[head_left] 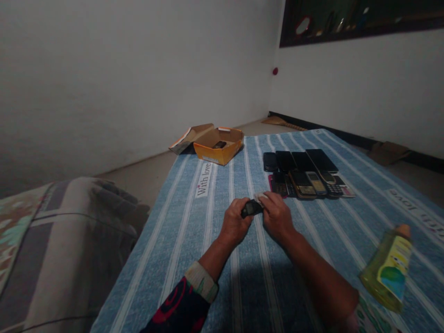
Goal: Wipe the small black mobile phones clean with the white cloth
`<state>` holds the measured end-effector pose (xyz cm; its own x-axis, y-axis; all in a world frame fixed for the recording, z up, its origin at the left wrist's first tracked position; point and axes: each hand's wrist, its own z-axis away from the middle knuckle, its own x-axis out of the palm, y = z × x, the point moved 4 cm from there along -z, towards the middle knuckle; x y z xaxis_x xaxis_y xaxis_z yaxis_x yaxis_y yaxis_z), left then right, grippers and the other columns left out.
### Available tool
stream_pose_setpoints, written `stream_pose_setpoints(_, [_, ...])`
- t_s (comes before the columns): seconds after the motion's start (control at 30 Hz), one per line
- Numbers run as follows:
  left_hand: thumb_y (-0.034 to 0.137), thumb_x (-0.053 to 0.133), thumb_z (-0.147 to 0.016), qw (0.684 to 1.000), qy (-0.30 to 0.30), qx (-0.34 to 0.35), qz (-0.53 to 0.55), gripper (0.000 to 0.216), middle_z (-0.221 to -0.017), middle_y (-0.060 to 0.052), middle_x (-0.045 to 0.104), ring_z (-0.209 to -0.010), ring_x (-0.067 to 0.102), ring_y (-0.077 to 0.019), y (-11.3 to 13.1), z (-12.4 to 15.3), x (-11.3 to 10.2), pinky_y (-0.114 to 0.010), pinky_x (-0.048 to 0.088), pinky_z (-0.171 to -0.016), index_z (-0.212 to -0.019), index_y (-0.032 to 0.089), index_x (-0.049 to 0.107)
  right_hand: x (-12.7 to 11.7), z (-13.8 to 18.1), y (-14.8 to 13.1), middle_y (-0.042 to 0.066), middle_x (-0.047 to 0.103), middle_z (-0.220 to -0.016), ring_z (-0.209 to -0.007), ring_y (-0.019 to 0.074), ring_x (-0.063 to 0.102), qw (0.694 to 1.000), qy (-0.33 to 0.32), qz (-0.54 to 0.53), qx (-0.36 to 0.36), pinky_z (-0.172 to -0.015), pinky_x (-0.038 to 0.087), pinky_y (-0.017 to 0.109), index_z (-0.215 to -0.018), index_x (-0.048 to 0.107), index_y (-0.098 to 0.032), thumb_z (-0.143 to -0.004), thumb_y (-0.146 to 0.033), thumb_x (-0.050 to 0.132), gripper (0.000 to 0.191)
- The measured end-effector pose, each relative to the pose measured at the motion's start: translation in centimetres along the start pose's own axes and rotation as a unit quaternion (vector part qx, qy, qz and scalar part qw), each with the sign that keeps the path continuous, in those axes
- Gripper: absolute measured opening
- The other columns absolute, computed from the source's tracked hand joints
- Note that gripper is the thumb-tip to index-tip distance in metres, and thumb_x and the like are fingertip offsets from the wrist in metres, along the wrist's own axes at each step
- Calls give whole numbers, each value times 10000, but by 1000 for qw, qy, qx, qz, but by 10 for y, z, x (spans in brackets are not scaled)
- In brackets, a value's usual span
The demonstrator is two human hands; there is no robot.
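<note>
Left hand (pixel 237 215) and right hand (pixel 277 215) come close together above the table (pixel 159 259), both pinching a small black device (pixel 250 209) between them; a pale scrap (pixel 261 198) shows by the right fingers. Just beyond the right hand, phones crowd the striped cloth in two rows: dark slabs (pixel 301 161) at the back, and keypad phones (pixel 302 184) packed side by side in front. Past the left hand, near the far edge, sits an orange box (pixel 208 153) with its lid (pixel 190 136) tipped open and a dark phone-like thing (pixel 219 144) inside. Right of the right forearm is a bottle of yellowish liquid (pixel 388 270), leaning in view. Fabric-covered furniture (pixel 69 259) flanks the table's left side.
</note>
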<state>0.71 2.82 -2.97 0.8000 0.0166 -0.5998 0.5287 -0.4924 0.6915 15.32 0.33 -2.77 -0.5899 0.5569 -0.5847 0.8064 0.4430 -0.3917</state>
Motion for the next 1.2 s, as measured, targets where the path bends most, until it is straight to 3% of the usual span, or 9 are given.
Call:
stream_pose_setpoints(0.13, [86,673,-719,1000,5,-20,9,409,-969,-36,659,-922,643,-194,-4,1,-2,-356,532,-863,-1114,186,636,5,2,-21,135,651,-1004,-955,258,538,996,-53,37,-56,-838,482,389,-1022,688,-144,-918,-80,434,282])
stream_pose_setpoints(0.23, [103,682,-718,999,12,-30,8,414,-976,-35,660,-922,644,-193,-7,2,-4,-358,533,-863,-1121,189,639,9,3,-22,135,651,-1051,-992,262,527,993,-79,51,-71,-831,465,389,-1039,683,-155,-933,-94,444,268])
stream_pose_setpoints(0.4, [105,703,-698,1000,12,-26,-3,422,-965,-24,660,-913,643,-196,-9,3,-6,-359,539,-840,-1105,199,643,8,0,-7,123,654,-974,-941,256,524,994,-62,86,-29,-831,451,383,-995,688,-149,-913,-54,454,265])
stream_pose_setpoints(0.6, [128,683,-735,1000,9,-26,1,370,-967,-39,667,-914,643,-196,-8,2,-6,-360,534,-852,-1099,184,646,13,3,-26,130,651,-1055,-998,258,522,991,-91,57,-80,-841,462,379,-1023,672,-151,-941,-83,449,247])
stream_pose_setpoints(0.8, [115,694,-705,1000,9,-29,-1,420,-974,-28,665,-918,641,-199,-10,3,-6,-374,535,-849,-1113,203,645,12,1,-14,131,648,-996,-937,256,530,994,-75,76,-33,-825,457,370,-1023,672,-129,-902,-42,487,237])
stream_pose_setpoints(0.97, [144,673,-739,999,12,-31,3,376,-967,-38,671,-908,649,-196,-11,2,-7,-354,537,-845,-1111,193,650,17,4,-25,141,641,-1068,-1009,264,527,991,-90,53,-85,-851,452,375,-1021,673,-135,-916,-57,486,228])
stream_pose_setpoints(1.2, [118,707,-689,999,9,-40,-5,424,-958,-20,665,-898,646,-191,-11,1,-7,-353,538,-832,-1102,199,651,15,-1,-15,120,648,-975,-936,251,533,994,-71,81,-37,-832,471,371,-993,674,-147,-907,-27,452,266])
